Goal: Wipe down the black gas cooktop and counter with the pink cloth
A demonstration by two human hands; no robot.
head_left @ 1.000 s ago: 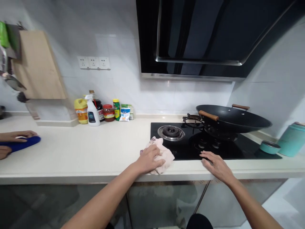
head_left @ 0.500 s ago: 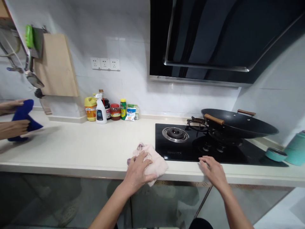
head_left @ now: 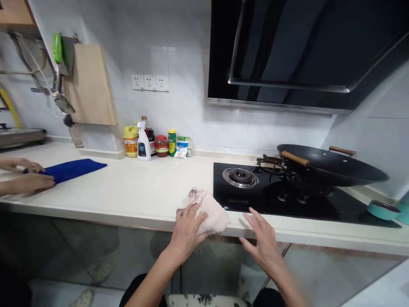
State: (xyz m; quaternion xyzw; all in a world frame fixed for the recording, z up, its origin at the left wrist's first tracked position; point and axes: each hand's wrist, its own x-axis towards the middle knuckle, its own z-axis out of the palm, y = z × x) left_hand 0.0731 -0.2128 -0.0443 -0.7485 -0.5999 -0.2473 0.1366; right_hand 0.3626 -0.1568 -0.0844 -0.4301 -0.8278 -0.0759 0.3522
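The pale pink cloth (head_left: 209, 209) lies bunched at the front edge of the bench (head_left: 134, 192), just left of the black glass hob (head_left: 287, 204), with part of it hanging over the lip. The left hand (head_left: 187, 224) presses flat on its near side, fingers spread and only loosely curled, so it pins the cloth rather than grips it. The right hand (head_left: 260, 238) hovers open beside it, fingers splayed over the bench edge, holding nothing.

With so little of the cloth gathered under the palm, a pull toward the body could drag it off the lip and drop it to the floor. A sweep to the right would take it onto the hob, where it could snag on the burner ring (head_left: 240, 177). The wok (head_left: 332, 168) sits on the far burner with a wooden handle (head_left: 295, 158) pointing left, and a wide arm movement could knock it.

Well apart on the left, another person's hands (head_left: 27, 181) rest on a blue cloth (head_left: 75, 168); bottles and jars (head_left: 153, 143) stand against the wall
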